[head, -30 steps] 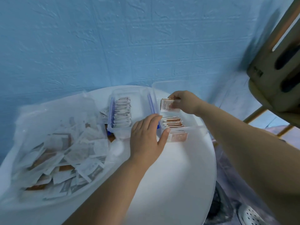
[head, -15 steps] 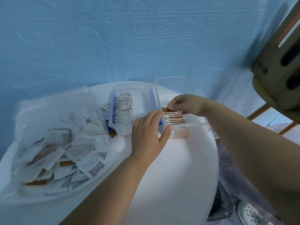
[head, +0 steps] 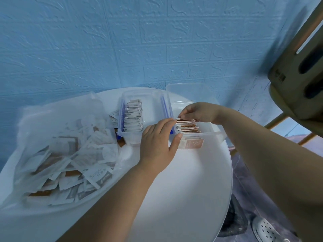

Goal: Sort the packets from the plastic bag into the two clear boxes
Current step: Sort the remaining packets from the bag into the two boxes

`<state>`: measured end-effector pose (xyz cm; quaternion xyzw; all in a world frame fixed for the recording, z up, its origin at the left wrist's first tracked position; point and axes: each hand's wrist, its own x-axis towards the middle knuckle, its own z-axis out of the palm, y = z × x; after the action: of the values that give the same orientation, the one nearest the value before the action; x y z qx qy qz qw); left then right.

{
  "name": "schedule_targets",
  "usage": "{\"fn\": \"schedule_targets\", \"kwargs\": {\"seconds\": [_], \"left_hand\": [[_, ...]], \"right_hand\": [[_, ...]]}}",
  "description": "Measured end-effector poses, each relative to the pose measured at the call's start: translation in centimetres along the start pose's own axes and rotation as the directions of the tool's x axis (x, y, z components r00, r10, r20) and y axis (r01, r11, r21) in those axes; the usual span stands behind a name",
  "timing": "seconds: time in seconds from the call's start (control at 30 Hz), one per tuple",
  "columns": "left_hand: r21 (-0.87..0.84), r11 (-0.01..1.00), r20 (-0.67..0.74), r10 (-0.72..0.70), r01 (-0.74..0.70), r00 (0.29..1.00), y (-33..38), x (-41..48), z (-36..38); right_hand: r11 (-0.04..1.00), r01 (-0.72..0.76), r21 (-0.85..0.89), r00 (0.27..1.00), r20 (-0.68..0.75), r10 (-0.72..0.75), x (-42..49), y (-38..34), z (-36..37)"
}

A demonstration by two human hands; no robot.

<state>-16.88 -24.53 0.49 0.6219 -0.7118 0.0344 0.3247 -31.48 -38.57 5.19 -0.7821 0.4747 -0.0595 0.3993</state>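
A clear plastic bag [head: 57, 149] full of grey and brown packets lies on the left of the round white table [head: 183, 189]. Two clear boxes stand side by side behind my hands. The left box [head: 148, 100] with blue clips holds a row of grey packets [head: 133, 116]. The right box [head: 212, 134] holds a row of brown packets [head: 187, 127]. My left hand [head: 158, 142] rests against the right box's near left corner, thumb on its front wall. My right hand [head: 198, 112] pinches a brown packet at the back of that row.
A clear lid [head: 188, 91] stands behind the right box by the blue wall. A loose grey packet [head: 114, 117] lies left of the left box. A tan wooden chair [head: 300, 70] stands at the right, beyond the table's edge. A perforated metal thing [head: 265, 231] lies on the floor.
My right hand has come down from above the right box and set its brown packet into the back of the row. My left hand has stayed on the box.
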Motion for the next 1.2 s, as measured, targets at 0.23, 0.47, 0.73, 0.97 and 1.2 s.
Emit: {"fn": "schedule_targets", "kwargs": {"seconds": [0.23,0.47,0.73,0.97,1.2], "left_hand": [[-0.164,0.986,-0.086,-0.041,0.026,0.995,-0.8,-2.0,-4.2],[-0.096,0.989,-0.269,-0.134,0.111,0.954,-5.3,-10.3,-10.1],[0.079,0.919,-0.172,-0.368,0.385,0.914,-10.5,-16.4,-12.2],[0.301,0.915,-0.018,-0.275,0.268,0.961,-11.1,-16.5,-11.3],[0.217,0.957,-0.055,-0.186,0.193,0.981,-11.0,-16.9,-11.3]], "right_hand": [[0.981,0.164,-0.103,0.943,-0.276,-0.187,-2.7,-3.6,1.0],[0.836,0.548,-0.014,0.812,-0.23,-0.537,-8.1,-11.3,9.7],[0.764,0.6,-0.239,0.78,-0.038,-0.624,-6.5,-11.5,20.3],[0.803,0.445,-0.396,0.844,-0.114,-0.524,-5.2,-10.5,23.3],[0.802,0.513,-0.305,0.739,-0.318,-0.594,-6.4,-10.4,24.7]]}}
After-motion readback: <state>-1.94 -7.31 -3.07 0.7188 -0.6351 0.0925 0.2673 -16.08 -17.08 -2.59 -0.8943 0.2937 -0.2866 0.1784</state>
